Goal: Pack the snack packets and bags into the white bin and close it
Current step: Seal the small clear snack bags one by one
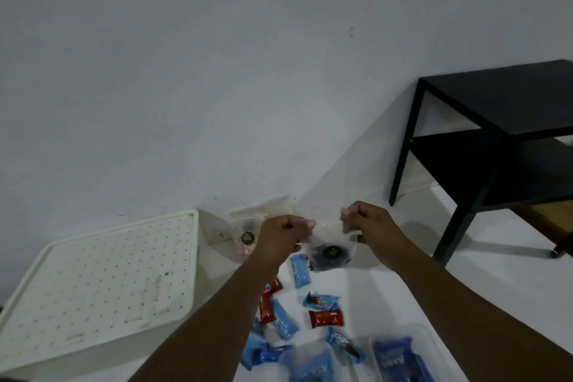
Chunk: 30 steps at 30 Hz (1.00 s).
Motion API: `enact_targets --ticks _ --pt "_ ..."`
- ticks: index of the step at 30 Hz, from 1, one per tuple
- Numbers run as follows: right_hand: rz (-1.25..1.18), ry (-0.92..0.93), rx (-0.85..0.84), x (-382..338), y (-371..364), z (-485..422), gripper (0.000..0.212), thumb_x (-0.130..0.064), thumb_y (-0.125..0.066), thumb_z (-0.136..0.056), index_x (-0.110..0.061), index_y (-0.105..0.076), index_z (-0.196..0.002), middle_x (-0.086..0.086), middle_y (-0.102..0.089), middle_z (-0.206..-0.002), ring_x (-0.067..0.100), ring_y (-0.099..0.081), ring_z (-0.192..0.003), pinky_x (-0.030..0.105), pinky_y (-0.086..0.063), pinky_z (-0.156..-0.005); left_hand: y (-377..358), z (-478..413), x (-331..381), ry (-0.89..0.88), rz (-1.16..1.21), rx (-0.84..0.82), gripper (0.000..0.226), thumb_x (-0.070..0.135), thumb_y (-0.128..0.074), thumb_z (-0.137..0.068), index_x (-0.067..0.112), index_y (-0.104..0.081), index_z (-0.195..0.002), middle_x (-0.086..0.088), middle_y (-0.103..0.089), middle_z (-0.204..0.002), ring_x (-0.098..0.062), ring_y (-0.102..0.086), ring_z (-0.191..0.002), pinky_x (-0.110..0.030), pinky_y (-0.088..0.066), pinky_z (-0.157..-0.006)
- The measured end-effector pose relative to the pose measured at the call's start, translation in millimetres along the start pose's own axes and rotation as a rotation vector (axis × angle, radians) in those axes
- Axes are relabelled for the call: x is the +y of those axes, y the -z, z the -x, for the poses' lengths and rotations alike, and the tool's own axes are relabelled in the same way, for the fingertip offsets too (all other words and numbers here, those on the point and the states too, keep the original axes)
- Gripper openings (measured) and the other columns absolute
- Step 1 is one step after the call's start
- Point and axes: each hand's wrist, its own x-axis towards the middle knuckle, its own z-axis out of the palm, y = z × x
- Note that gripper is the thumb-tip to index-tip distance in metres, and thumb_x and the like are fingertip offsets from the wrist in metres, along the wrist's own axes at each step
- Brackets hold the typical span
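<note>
Blue packets (392,357) in clear wrapping lie closest to me on the floor (372,288). Loose packets (325,318), blue and red, are scattered just beyond them, between my forearms.

Further out, both hands are raised off the floor. My left hand (286,234) and right hand (369,226) each have the fingers curled, pinching the top edge of a clear bag (330,250). It hangs between them with something dark and round inside. I think I'm gripping it at the mouth, one hand on each side, so it stays shut and nothing spills.

The bin (102,282) sits to my left near the wall (217,71), well apart from the bag. Its flat dotted face is up, and I cannot tell whether that is a lid or the underside. Packing looks barely begun.

A second clear bag (248,232) rests by the wall, just beyond my left hand.
</note>
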Motion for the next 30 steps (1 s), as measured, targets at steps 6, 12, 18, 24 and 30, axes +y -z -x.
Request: enact_targets --ticks 6,12,18,24,30 --pt "0.0 0.132 0.092 -26 -39 30 0.024 -0.027 -0.065 -0.092 -0.011 -0.063 -0.074 0.008 -0.063 -0.067 0.019 -0.06 -0.069 0.032 -0.047 -0.066 28 33 14 -0.027 0.114 0.041 0.012 0.015 -0.077 -0.081 0.005 -0.075 -0.086 -0.011 -0.075 -0.078 -0.02 -0.069 -0.072 -0.028 -0.054 -0.066" --pt "-0.001 0.121 0.006 -33 -69 54 0.02 -0.026 -0.075 -0.082 -0.006 -0.071 -0.086 0.008 -0.068 -0.075 0.018 -0.064 -0.075 0.034 -0.048 -0.07 47 59 28 -0.126 0.038 0.082 0.016 0.015 -0.071 -0.088 0.0 -0.075 -0.085 -0.014 -0.074 -0.075 -0.017 -0.064 -0.061 -0.035 -0.053 -0.065" --pt "0.008 0.156 -0.002 -47 -92 66 0.01 -0.018 -0.072 -0.084 -0.008 -0.071 -0.083 0.012 -0.069 -0.077 0.021 -0.063 -0.077 0.035 -0.049 -0.07 60 77 41 -0.161 -0.038 0.01 0.015 0.024 -0.078 -0.081 0.011 -0.076 -0.088 -0.008 -0.075 -0.082 -0.015 -0.066 -0.072 -0.025 -0.05 -0.061" --pt "-0.108 0.151 -0.049 -54 -105 75 0.022 -0.018 -0.054 -0.097 -0.003 -0.069 -0.092 0.012 -0.071 -0.083 0.023 -0.067 -0.08 0.036 -0.051 -0.073 75 85 52 -0.173 -0.007 0.049 0.017 0.018 -0.072 -0.085 0.02 -0.07 -0.068 -0.012 -0.071 -0.078 -0.022 -0.063 -0.073 -0.03 -0.047 -0.066" --pt "-0.011 0.177 -0.097 -60 -95 79 0.023 -0.022 -0.053 -0.098 -0.009 -0.07 -0.087 0.012 -0.07 -0.082 0.021 -0.065 -0.079 0.035 -0.049 -0.072 77 98 64 0.131 0.102 -0.252 0.037 0.044 -0.059 -0.092 0.01 -0.067 -0.104 -0.012 -0.071 -0.1 -0.025 -0.073 -0.089 -0.04 -0.051 -0.085"
